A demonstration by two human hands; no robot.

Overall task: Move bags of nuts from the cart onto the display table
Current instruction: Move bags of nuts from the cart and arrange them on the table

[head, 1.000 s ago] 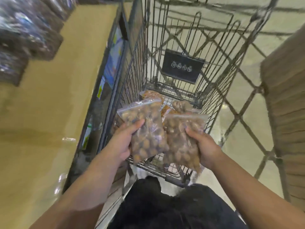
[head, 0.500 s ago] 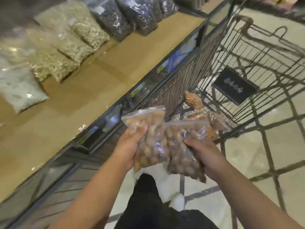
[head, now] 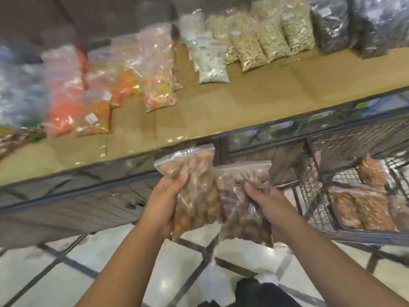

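Observation:
My left hand (head: pixel 162 206) grips a clear zip bag of brown nuts (head: pixel 194 191) by its side, held upright. My right hand (head: pixel 269 207) grips a second, darker bag of nuts (head: pixel 236 209) right beside it; the two bags touch. Both are in the air in front of the display table's front edge, below the brown tabletop (head: pixel 243 103). The wire cart (head: pixel 318 196) stands at the right, with more bags of orange-brown nuts (head: pixel 365 209) lying on its floor.
The table carries rows of bags: colourful sweets (head: pixel 155 80) at the left, pale nuts and seeds (head: pixel 254 43) in the middle, dark bags (head: pixel 332 21) at the far right. A bare strip of tabletop runs along the front. The tiled floor lies below.
The view has swung left from the cart to the display table. Both hands have carried their bags out of the cart and towards the table's front edge.

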